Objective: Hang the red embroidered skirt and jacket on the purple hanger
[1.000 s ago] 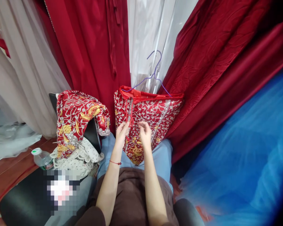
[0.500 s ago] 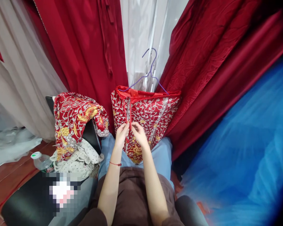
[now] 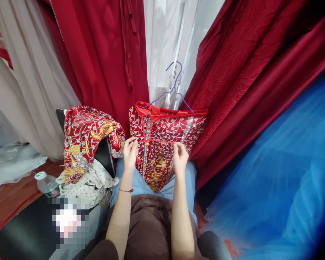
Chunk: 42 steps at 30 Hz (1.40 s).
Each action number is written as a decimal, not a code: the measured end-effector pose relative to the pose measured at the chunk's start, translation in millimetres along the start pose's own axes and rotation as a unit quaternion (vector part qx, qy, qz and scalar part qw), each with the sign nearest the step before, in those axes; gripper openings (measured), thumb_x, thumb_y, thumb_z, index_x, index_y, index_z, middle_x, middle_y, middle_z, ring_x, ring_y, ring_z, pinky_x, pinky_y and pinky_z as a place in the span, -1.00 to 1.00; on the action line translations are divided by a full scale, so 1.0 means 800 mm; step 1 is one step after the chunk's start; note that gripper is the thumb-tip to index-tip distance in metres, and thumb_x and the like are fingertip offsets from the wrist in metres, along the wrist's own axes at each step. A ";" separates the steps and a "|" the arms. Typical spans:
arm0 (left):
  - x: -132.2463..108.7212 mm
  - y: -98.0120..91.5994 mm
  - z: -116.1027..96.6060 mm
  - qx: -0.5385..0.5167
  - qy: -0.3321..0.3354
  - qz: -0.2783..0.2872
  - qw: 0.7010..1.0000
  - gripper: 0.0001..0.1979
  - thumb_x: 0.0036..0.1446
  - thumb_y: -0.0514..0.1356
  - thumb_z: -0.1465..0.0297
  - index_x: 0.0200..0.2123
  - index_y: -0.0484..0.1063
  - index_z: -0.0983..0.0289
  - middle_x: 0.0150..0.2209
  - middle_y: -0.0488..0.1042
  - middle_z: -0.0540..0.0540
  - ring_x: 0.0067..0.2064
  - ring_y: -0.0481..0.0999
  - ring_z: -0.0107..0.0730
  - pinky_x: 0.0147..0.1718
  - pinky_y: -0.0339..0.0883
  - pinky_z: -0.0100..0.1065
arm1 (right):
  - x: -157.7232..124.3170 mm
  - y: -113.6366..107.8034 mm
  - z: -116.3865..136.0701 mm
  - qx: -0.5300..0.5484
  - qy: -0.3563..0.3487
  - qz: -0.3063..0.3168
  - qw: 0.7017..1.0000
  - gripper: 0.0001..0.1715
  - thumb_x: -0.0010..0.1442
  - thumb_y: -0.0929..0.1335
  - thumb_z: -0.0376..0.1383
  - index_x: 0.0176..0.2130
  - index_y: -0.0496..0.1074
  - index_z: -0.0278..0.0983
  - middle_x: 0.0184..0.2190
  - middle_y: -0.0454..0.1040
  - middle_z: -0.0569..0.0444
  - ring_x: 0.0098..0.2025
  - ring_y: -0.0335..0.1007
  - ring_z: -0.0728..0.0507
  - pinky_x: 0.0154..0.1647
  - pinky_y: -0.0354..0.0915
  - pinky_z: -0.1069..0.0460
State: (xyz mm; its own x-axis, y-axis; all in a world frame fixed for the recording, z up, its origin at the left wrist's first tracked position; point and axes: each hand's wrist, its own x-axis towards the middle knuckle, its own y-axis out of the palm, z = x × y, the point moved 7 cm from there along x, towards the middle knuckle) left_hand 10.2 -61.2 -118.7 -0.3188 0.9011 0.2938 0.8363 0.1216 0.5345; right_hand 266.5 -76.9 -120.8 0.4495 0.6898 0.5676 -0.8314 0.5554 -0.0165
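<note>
A red skirt-like garment [image 3: 165, 126] with silver and gold embroidery rests against my lap, its waist edge upward on a purple wire hanger [image 3: 175, 81]. Thin red ties [image 3: 159, 141] run down from its waistband and stretch sideways across its front. My left hand [image 3: 130, 151] pinches one end at the left. At the right, my right hand [image 3: 180, 155] pinches the other end, fingers closed. The stretch between the hands looks taut and roughly level; where the ties cross is too small to make out.
A matching embroidered red garment [image 3: 83, 133] drapes over a black chair [image 3: 21, 227] on my left, above a dotted white cloth [image 3: 97, 177]. A plastic bottle [image 3: 46, 183] stands beside it. Red gowns [image 3: 105, 50] hang ahead; a blue tulle dress [image 3: 281, 169] fills the right.
My hands were close together at the ties in front of the garment. They have moved apart to left and right, drawing the red ties out between them.
</note>
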 end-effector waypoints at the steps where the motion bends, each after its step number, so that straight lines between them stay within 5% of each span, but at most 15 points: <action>1: 0.001 -0.003 -0.007 -0.005 0.017 -0.011 1.000 -0.55 -0.03 0.44 0.14 -0.17 0.40 0.23 -0.53 0.21 -0.16 -0.60 0.05 -0.70 -0.67 -0.11 -0.60 | 0.000 -0.007 0.002 -0.010 -0.003 -0.027 1.000 -0.56 0.28 0.28 0.02 -0.19 0.47 -0.29 -0.22 0.55 -0.03 -0.19 0.45 -0.15 -0.09 0.32 -0.02; 8: 0.007 -0.017 -0.047 0.006 0.120 -0.066 0.991 -0.58 -0.01 0.43 0.18 -0.25 0.31 0.22 -0.55 0.23 -0.18 -0.61 0.08 -0.69 -0.67 -0.08 -0.60 | 0.003 -0.074 -0.008 -0.090 0.003 -0.238 0.967 -0.52 0.30 0.22 0.02 -0.20 0.45 -0.31 -0.23 0.55 -0.11 -0.20 0.47 -0.18 -0.07 0.34 -0.06; 10: 0.007 -0.018 -0.045 0.011 0.128 -0.067 0.990 -0.60 0.03 0.40 0.18 -0.24 0.30 0.22 -0.54 0.23 -0.17 -0.61 0.08 -0.68 -0.66 -0.08 -0.58 | 0.007 -0.083 -0.022 -0.094 0.019 -0.235 0.967 -0.51 0.27 0.22 0.05 -0.22 0.44 -0.30 -0.24 0.55 -0.12 -0.21 0.47 -0.19 -0.08 0.35 -0.07; 13: 0.009 -0.020 -0.028 0.044 0.113 -0.050 0.991 -0.66 0.11 0.33 0.15 -0.22 0.31 0.21 -0.55 0.23 -0.16 -0.59 0.15 -0.63 -0.63 -0.03 -0.56 | 0.015 -0.076 -0.049 -0.075 0.059 -0.147 0.984 -0.50 0.19 0.23 0.08 -0.25 0.42 -0.28 -0.25 0.56 -0.12 -0.21 0.47 -0.20 -0.08 0.36 -0.08; 18: 0.033 -0.024 0.026 0.241 0.035 0.067 0.968 -0.76 0.22 0.21 0.20 -0.21 0.37 0.25 -0.51 0.42 -0.04 -0.47 0.41 -0.49 -0.42 0.26 -0.45 | 0.011 -0.034 -0.080 -0.119 0.138 0.043 0.982 -0.63 0.11 0.26 0.00 -0.36 0.40 -0.24 -0.35 0.56 -0.05 -0.26 0.49 -0.21 -0.10 0.36 -0.07; 21: 0.062 -0.017 0.057 0.357 -0.032 0.118 0.926 -0.77 0.20 0.23 0.24 -0.19 0.34 0.26 -0.44 0.53 0.04 -0.36 0.54 -0.33 -0.22 0.38 -0.29 | 0.012 -0.001 -0.077 -0.203 0.155 0.089 0.963 -0.75 0.16 0.25 -0.13 -0.35 0.40 -0.22 -0.32 0.58 -0.06 -0.22 0.51 -0.23 -0.05 0.35 -0.09; 23: 0.085 0.001 0.062 0.421 -0.015 0.126 0.898 -0.66 0.12 0.32 0.24 -0.13 0.33 0.27 -0.33 0.59 0.14 -0.23 0.59 -0.20 -0.09 0.39 -0.18 | 0.022 0.030 -0.061 -0.249 0.133 0.105 0.954 -0.78 0.18 0.26 -0.19 -0.26 0.43 -0.23 -0.23 0.60 -0.10 -0.13 0.52 -0.26 0.02 0.32 -0.15; 27: 0.131 0.050 0.030 0.452 0.139 0.095 0.876 -0.59 0.09 0.36 0.27 -0.06 0.34 0.27 -0.06 0.56 0.27 0.00 0.57 -0.14 0.05 0.37 -0.16 | 0.058 0.117 -0.006 -0.206 0.004 0.165 0.965 -0.73 0.21 0.29 -0.23 -0.09 0.40 -0.23 -0.08 0.56 -0.12 0.01 0.48 -0.27 0.11 0.30 -0.21; 29: 0.147 0.069 0.012 0.441 0.185 0.112 0.871 -0.76 0.17 0.27 0.33 -0.12 0.36 0.25 -0.11 0.57 0.20 -0.05 0.58 -0.22 0.02 0.39 -0.22 | 0.075 0.161 0.020 -0.121 -0.058 0.216 0.967 -0.72 0.18 0.33 -0.27 -0.07 0.38 -0.23 -0.06 0.54 -0.10 0.00 0.47 -0.21 0.09 0.34 -0.15; 32: 0.160 0.089 -0.011 0.459 0.206 0.183 0.845 -0.91 0.26 0.09 0.45 -0.23 0.39 0.23 -0.26 0.57 0.10 -0.22 0.57 -0.31 -0.11 0.40 -0.30 | 0.096 0.204 0.038 -0.021 -0.050 0.272 0.961 -0.69 0.10 0.38 -0.34 -0.11 0.36 -0.25 -0.12 0.54 -0.05 -0.11 0.50 -0.14 0.03 0.40 -0.07; 38: 0.161 0.117 -0.046 0.535 0.200 0.286 0.769 -0.88 0.27 0.09 0.39 -0.32 0.39 0.23 -0.46 0.49 0.06 -0.41 0.46 -0.29 -0.33 0.26 -0.32 | 0.124 0.222 0.054 0.046 0.058 0.310 0.948 -0.85 0.15 0.28 -0.46 -0.24 0.37 -0.30 -0.39 0.53 0.09 -0.32 0.49 -0.05 -0.10 0.40 0.01; 42: 0.169 0.135 -0.063 0.574 0.219 0.299 0.731 -0.74 0.28 0.12 0.20 -0.36 0.43 0.23 -0.50 0.47 0.04 -0.45 0.40 -0.32 -0.39 0.15 -0.35 | 0.146 0.211 0.077 -0.066 0.010 0.339 0.939 -0.80 0.27 0.21 -0.43 -0.31 0.38 -0.30 -0.41 0.50 0.10 -0.36 0.43 -0.04 -0.18 0.34 0.05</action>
State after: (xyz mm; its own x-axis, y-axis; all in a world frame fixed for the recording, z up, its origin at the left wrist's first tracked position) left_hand 34.7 52.6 18.6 0.3546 0.7473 0.5620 0.6278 0.2552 -0.7354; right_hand 158.6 68.7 -6.6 -0.1605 0.9130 0.3751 -0.8813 0.0386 -0.4710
